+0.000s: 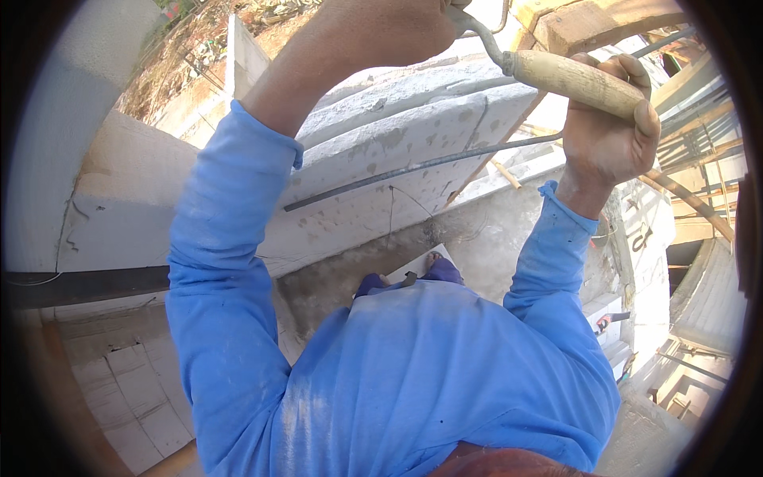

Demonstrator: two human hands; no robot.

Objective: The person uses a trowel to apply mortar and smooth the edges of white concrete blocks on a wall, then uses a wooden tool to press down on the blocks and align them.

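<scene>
My right hand (612, 143) is raised at the upper right, its fingers and thumb curled around the pale wooden handle (576, 79) of a trowel-like tool. The tool's bent grey metal neck (490, 44) runs up toward my left hand (397, 32), and any blade is out of view. My left hand is closed at the top edge, where the frame cuts off its fingers; what it grips is not clear. A long grey ribbed steel bar (421, 167) slants below the handle and reaches my right wrist area; I cannot tell if that hand touches it.
White wall panels (381, 143) with wet spots stand in front of me. Wooden beams and poles (699, 199) are at the right. A dusty grey floor (493, 222) lies below, with a red-and-black tool (608, 320) on a white ledge at the right. White blocks (135, 389) fill the lower left.
</scene>
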